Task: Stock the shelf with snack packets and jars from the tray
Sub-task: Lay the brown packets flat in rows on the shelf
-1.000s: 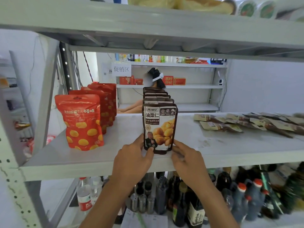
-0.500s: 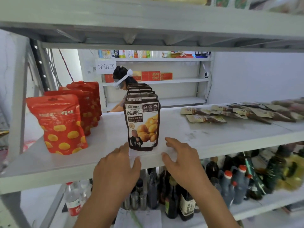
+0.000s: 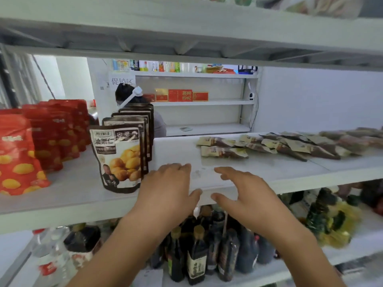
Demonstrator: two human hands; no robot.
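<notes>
Both hands let go and slid right of the chestnut packet [image 3: 118, 160], left hand [image 3: 167, 191] and right hand [image 3: 244, 195] empty, fingers loose; it stands on the shelf [image 3: 269, 177], first in its row, so fetching another from the tray seems next.

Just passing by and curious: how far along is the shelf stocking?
Done: a row of brown chestnut packets stands on the shelf, red packets to its left, flat packets lying at right. In hand: nothing; left hand and right hand are open beside that row. Left: unclear, the tray is out of view.
</notes>
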